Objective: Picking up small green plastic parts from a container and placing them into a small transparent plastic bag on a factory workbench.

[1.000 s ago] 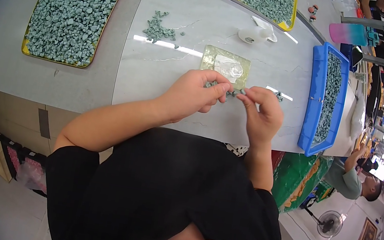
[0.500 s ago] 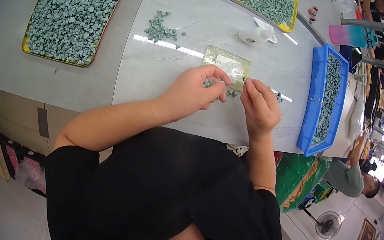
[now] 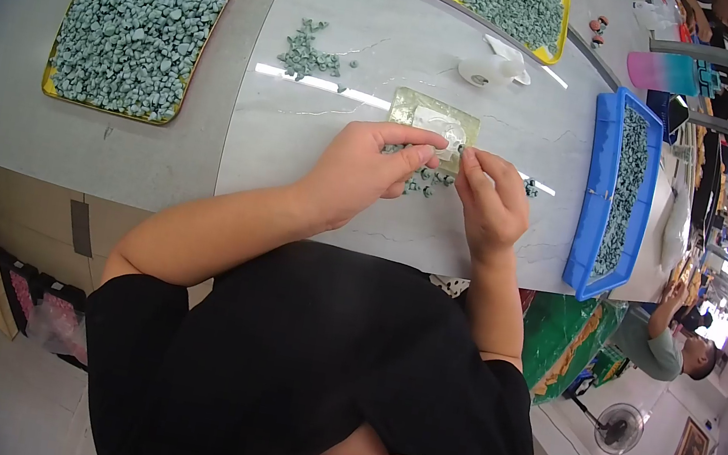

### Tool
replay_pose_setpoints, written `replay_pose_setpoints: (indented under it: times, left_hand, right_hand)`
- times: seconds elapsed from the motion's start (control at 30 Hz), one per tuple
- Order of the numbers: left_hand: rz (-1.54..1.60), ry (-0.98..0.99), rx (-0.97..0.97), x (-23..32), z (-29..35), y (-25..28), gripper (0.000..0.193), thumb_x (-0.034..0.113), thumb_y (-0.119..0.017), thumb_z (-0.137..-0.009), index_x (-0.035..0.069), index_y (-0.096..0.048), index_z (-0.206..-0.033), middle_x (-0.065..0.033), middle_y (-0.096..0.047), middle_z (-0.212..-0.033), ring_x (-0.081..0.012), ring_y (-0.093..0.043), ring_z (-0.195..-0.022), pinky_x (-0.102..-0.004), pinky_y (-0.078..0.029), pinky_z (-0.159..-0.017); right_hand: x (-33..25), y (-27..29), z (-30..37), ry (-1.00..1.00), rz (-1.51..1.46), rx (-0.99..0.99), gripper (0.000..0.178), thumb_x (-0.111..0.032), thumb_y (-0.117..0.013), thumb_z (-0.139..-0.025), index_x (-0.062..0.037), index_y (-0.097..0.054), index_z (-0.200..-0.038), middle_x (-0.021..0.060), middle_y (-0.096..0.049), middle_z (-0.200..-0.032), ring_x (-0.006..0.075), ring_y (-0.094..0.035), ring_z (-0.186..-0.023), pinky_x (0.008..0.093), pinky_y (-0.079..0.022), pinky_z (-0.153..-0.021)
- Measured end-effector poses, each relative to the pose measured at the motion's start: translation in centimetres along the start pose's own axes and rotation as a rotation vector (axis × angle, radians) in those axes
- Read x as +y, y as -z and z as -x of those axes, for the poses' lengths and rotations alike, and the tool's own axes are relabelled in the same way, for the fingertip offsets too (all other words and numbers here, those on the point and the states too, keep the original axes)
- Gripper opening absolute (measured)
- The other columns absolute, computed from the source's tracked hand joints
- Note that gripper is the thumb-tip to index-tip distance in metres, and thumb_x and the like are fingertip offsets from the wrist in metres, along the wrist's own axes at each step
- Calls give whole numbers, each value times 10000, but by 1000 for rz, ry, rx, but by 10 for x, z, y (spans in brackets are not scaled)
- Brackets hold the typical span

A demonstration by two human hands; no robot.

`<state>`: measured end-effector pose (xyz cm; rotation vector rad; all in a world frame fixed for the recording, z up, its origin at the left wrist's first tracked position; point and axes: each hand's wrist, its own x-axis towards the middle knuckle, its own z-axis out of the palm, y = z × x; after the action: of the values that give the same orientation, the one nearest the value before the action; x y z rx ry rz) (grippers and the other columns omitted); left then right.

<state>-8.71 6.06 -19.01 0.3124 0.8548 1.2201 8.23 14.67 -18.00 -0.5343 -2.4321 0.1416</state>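
Observation:
My left hand (image 3: 372,167) is over the near edge of a translucent yellow-green slab (image 3: 411,102). Its thumb and index finger are pinched together at the tips; what they hold, if anything, is too small to make out. Close beside it, my right hand (image 3: 494,199) pinches a small dark grey-green piece between thumb and forefinger. A whitish, glossy patch (image 3: 458,126) covers the slab's middle. Several small grey-green pieces (image 3: 428,181) lie between and beneath my hands, partly hidden by the left fingers.
A loose cluster of pieces (image 3: 308,52) lies farther left. Yellow-rimmed trays of pieces stand at the left (image 3: 47,77) and far side (image 3: 564,31). A white bottle (image 3: 476,72) is beyond the slab. A blue bin (image 3: 595,188) stands right; another person (image 3: 654,348) is past it.
My left thumb and index finger have closed together, and the hand has shifted slightly. More loose pieces show beneath it. My right hand keeps its pinch in nearly the same place.

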Motion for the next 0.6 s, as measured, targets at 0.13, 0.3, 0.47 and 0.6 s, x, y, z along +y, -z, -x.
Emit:
replay_pose_setpoints:
  times: [0.13,0.3,0.47,0.6]
  left_hand:
    - [-14,-49,-20,2,1,-3,238,107,-536,-918,6,-563,-1132,-58,-584,-902,-36,-342,-532,-181,-286,-471]
    - [26,-69,-37,1,1,-1,162,98,-539,-909,15,-534,-1048,-43,-586,-897,-36,-368,-548,-200,-326,-475]
    - [122,32,-97,-1,2,0,123,170,-486,-953,56,-487,-906,20,-462,-738,-28,-295,-523,-183,-234,-441]
    - [104,48,-87,1,3,0,180,219,-454,-968,68,-469,-869,36,-405,-692,-33,-288,-521,-188,-217,-432]
  right_hand:
    - [-3,1,7,-397,-292,62,123,77,-661,-755,41,-632,-869,102,-633,-830,170,-604,-722,262,-487,-635]
    - [-17,7,5,-845,-863,96,40,46,-585,-839,42,-584,-879,89,-596,-819,139,-566,-707,256,-464,-639]
    - [-24,8,2,-876,-999,80,36,38,-554,-860,43,-569,-892,86,-575,-807,134,-551,-693,252,-451,-633]
    - [-27,3,7,-634,-718,68,81,73,-596,-815,39,-585,-887,98,-584,-812,141,-560,-703,252,-463,-636]
